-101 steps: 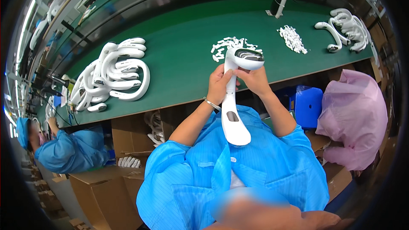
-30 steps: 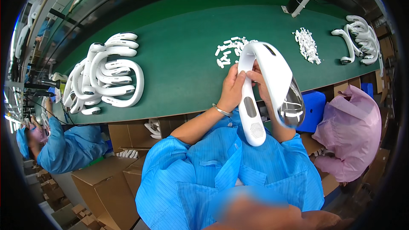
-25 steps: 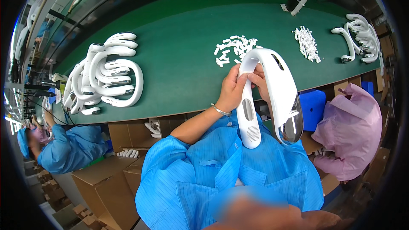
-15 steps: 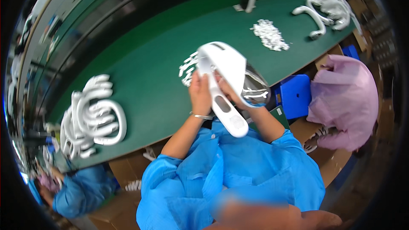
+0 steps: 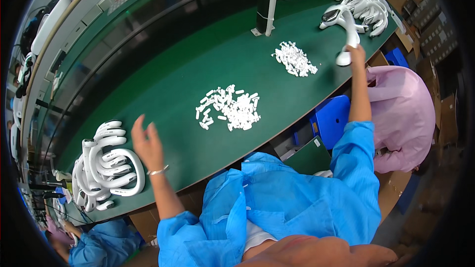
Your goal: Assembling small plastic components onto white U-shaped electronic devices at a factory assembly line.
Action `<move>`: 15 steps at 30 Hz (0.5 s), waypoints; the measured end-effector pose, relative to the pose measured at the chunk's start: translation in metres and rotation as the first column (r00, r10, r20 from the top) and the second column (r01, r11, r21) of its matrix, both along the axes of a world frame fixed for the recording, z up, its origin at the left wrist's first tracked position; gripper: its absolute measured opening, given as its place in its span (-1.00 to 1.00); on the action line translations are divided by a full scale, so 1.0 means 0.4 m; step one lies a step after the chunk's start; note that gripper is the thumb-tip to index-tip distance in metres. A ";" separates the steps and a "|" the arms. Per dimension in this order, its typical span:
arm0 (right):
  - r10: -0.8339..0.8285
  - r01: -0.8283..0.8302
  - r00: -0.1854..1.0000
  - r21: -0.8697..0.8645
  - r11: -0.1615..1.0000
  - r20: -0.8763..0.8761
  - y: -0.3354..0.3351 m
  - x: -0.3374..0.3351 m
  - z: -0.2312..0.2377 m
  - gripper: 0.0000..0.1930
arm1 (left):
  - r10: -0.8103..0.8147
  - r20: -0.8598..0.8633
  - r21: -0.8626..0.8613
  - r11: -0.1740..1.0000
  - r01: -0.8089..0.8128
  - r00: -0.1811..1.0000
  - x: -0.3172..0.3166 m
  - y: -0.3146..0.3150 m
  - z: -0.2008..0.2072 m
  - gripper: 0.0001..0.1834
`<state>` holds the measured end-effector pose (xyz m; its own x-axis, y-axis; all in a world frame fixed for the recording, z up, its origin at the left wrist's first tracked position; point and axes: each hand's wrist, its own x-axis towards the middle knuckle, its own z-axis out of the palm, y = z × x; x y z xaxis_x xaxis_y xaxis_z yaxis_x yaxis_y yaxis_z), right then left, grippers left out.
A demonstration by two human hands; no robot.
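Observation:
My right hand (image 5: 357, 57) is stretched to the far right, its fingers closed around the near end of a white curved plastic housing (image 5: 352, 32). The far end of that housing meets a heap of similar white curved parts (image 5: 366, 7). At the left, my left hand (image 5: 148, 146) hovers over the table with thumb and fingers apart, holding nothing. Close beside it lies a stack of white curved, loop-like parts (image 5: 116, 158). Between my hands are two piles of small white plastic pieces, a nearer pile (image 5: 237, 110) and a farther pile (image 5: 295, 60).
The long green table (image 5: 173, 99) has a white post (image 5: 272, 5) rising from its far side. A person in pink (image 5: 403, 113) bends by the right edge, near a blue plastic bin (image 5: 332, 121). Another person in blue (image 5: 106, 242) is at lower left. Cardboard boxes stand at right.
Both hands were together at the middle on a white housing, with a clear piece beside it. They have parted: the right reaches far right holding a housing, the left has moved left and opened.

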<state>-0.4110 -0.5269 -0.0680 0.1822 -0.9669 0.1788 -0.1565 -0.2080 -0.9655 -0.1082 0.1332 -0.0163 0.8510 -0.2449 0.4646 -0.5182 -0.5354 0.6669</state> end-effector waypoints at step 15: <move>-0.049 0.037 0.996 0.162 0.986 0.072 -0.415 -0.144 -0.213 -0.36 | 0.727 0.481 0.471 0.257 -0.844 0.489 0.089 0.461 -0.050 -0.30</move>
